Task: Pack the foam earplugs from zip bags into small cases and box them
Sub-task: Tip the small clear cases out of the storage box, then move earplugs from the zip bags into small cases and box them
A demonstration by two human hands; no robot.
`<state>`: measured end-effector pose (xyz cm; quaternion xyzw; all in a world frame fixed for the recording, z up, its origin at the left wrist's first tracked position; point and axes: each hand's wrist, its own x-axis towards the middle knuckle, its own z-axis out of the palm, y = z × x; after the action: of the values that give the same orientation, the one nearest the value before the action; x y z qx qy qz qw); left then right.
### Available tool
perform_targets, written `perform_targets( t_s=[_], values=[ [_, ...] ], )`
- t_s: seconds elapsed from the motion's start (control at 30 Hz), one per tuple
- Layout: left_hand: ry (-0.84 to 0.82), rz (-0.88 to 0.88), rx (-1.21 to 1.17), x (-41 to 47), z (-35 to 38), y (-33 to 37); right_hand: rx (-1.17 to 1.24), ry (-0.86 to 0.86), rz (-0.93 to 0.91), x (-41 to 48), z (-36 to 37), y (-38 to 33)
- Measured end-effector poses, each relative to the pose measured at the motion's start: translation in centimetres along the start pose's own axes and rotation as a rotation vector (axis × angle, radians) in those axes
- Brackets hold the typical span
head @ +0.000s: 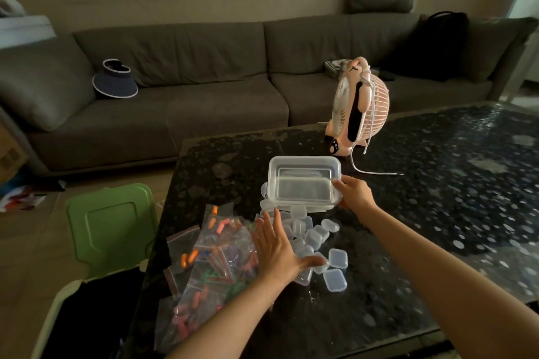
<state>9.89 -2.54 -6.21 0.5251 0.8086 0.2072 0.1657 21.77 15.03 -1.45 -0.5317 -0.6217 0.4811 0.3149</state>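
My right hand (354, 194) grips the clear box (303, 181) by its right rim, tilted above the small cases (320, 245) piled on the table (437, 183). Left hand (277, 248) is flat with straight fingers, holding nothing, over the cases beside the zip bags (210, 265) of earplugs. Risk: the one-edge grip slips, the box drops and cases scatter.

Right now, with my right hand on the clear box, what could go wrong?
1. The zip bags lie by the table's left edge; your flat left hand could sweep them off.
2. The small cases lie loose beside the clear box your right hand grips; moving it may scatter them.
3. The fan cord lies just behind the box and might snag.
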Motion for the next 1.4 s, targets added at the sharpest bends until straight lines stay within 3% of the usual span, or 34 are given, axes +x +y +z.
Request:
perform_targets(
  t_s=[0.13,0.37,0.5,0.6,0.77,0.83,0.93,1.03,1.23,1.4],
  values=[
    [-0.042,0.006,0.012,0.2,-0.5,-0.4,-0.109,0.116,-0.012,1.2,1.3,-0.3],
    [0.016,-0.016,0.01,3.0,-2.1,-1.7,-0.172,0.15,-0.017,2.2,1.1,-1.1],
    [0.037,-0.082,-0.03,5.0,-3.0,-2.3,-0.246,0.245,0.166,1.8,0.8,0.1],
    [-0.03,-0.112,-0.08,5.9,-3.9,-2.4,-0.032,0.148,0.359,1.2,1.2,1.1],
    [-0.106,-0.058,-0.066,6.0,-4.5,-1.9,0.259,0.001,0.374,1.3,1.8,1.5],
    [-0.096,-0.044,-0.094,5.9,-4.4,-1.9,0.248,-0.028,0.329,1.2,2.1,1.3],
    [-0.113,-0.008,-0.176,5.8,-4.2,-1.9,-0.084,0.124,-0.004,1.1,2.3,1.1],
    [-0.137,-0.005,-0.278,5.6,-4.4,-2.1,-0.333,0.046,-0.245,0.9,3.2,0.7],
    [-0.044,0.001,-0.289,5.0,-5.9,-3.3,-0.495,0.087,-0.233,1.0,3.6,0.6],
    [0.01,-0.042,-0.216,4.2,-6.6,-4.8,-0.515,-0.068,-0.194,1.0,2.8,-0.2]
  ],
)
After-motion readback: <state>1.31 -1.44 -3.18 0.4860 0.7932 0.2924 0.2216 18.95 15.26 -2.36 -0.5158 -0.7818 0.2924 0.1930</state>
